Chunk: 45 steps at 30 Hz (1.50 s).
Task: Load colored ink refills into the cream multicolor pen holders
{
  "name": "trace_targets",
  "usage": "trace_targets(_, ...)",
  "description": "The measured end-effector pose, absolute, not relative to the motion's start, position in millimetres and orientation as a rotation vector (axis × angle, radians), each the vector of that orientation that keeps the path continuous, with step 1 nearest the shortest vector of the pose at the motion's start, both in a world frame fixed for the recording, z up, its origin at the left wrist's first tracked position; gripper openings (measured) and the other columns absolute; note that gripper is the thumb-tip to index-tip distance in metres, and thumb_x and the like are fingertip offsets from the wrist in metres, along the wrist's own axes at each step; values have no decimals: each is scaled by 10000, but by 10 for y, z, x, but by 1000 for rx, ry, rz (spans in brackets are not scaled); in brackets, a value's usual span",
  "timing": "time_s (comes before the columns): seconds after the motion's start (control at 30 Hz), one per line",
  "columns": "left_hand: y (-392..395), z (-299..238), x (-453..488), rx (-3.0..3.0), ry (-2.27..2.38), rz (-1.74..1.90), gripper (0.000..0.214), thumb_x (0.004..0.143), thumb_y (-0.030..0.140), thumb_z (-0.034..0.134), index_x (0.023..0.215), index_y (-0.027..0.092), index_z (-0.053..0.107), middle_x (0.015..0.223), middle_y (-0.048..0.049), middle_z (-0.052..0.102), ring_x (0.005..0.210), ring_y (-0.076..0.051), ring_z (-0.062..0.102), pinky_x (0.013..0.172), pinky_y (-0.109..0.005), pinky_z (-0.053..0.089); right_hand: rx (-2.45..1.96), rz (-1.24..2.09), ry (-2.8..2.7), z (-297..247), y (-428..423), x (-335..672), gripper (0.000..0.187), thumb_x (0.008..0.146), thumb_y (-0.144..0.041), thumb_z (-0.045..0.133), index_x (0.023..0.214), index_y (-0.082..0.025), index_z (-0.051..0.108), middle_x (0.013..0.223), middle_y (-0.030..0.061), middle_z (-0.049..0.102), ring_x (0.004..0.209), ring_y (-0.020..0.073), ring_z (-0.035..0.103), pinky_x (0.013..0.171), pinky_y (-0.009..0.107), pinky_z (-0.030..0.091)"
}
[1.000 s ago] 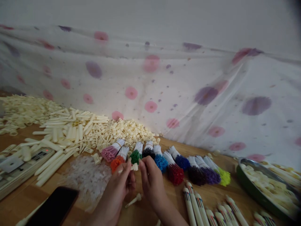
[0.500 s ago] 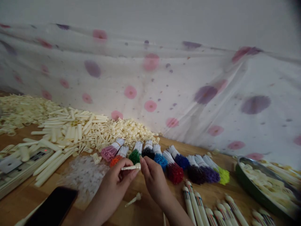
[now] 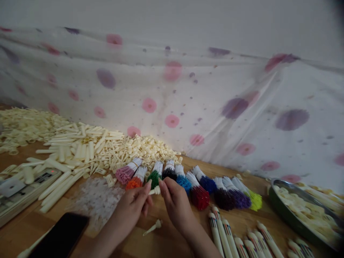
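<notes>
Between my two hands is a small cream plastic pen part [image 3: 155,191], lying sideways. The thumb and fingers of my left hand [image 3: 133,202] are closed at its left end, hiding that end. My right hand [image 3: 174,204] pinches at its right end, where the fingertips cover whatever else they hold. A similar loose pointed part [image 3: 153,227] lies on the wooden table below the hands. Just beyond my fingers are the green refill bundle [image 3: 154,178] and the black refill bundle [image 3: 169,172].
More refill bundles, such as the dark red one [image 3: 199,195], run rightward. Assembled multicolour pens [image 3: 225,233] lie front right, near a green bowl [image 3: 282,211] of cream parts. Leftward are heaped cream parts [image 3: 107,147], clear bits [image 3: 96,200], a phone [image 3: 60,234] and a power strip [image 3: 27,193].
My left thumb and fingers have shifted over the pen part's left end, so less of it shows. My right hand has hardly moved.
</notes>
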<state>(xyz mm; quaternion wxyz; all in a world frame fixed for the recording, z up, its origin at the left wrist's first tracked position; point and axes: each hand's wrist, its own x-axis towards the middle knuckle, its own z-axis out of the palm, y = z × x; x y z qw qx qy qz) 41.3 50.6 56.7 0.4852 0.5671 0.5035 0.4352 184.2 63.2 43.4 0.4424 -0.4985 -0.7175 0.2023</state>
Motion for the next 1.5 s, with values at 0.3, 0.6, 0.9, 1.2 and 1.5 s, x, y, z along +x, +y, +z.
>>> trace_targets(0.3, 510, 537, 426, 1415, 1269, 1059, 334, 813, 449, 510, 596, 203, 571, 460, 50, 470, 431, -126, 433, 449, -216, 309, -1225, 510, -1788, 457, 610, 1838, 360, 917, -359, 338, 595, -203, 373, 574, -38, 396, 526, 102, 375, 477, 202, 292)
trace_targets(0.6, 474, 577, 405, 1427, 1319, 1126, 279, 712, 361, 645, 522, 209, 508, 548, 47, 445, 564, -132, 401, 536, -221, 290, -1202, 612, -1796, 493, 602, 1853, 377, 924, -377, 335, 587, -208, 328, 546, -57, 330, 495, 90, 321, 443, 198, 261)
trace_targets(0.9, 488, 611, 360, 1136, 1148, 773, 493, 694, 664, 513, 577, 185, 528, 413, 115, 273, 377, -63, 167, 368, -188, 128, -1061, 595, -2049, 602, 544, 1943, 280, 945, -290, 331, 684, -205, 388, 698, -24, 430, 626, 111, 420, 576, 210, 332)
trace_targets(1.2, 462, 577, 349, 1429, 1295, 789, 385, 809, 530, 397, 619, 209, 495, 559, 52, 438, 498, -121, 416, 489, -222, 315, -1048, 783, -2039, 535, 571, 1960, 332, 936, -340, 330, 648, -189, 396, 644, -28, 396, 596, 108, 355, 562, 223, 307)
trace_targets(1.5, 431, 555, 475, 1878, 1516, 884, 269, 852, 307, 279, 611, 248, 384, 641, -20, 517, 650, -218, 517, 642, -319, 362, -1107, 988, -1845, 407, 624, 1870, 394, 902, -515, 286, 662, -207, 334, 654, -35, 307, 602, 111, 295, 554, 223, 304)
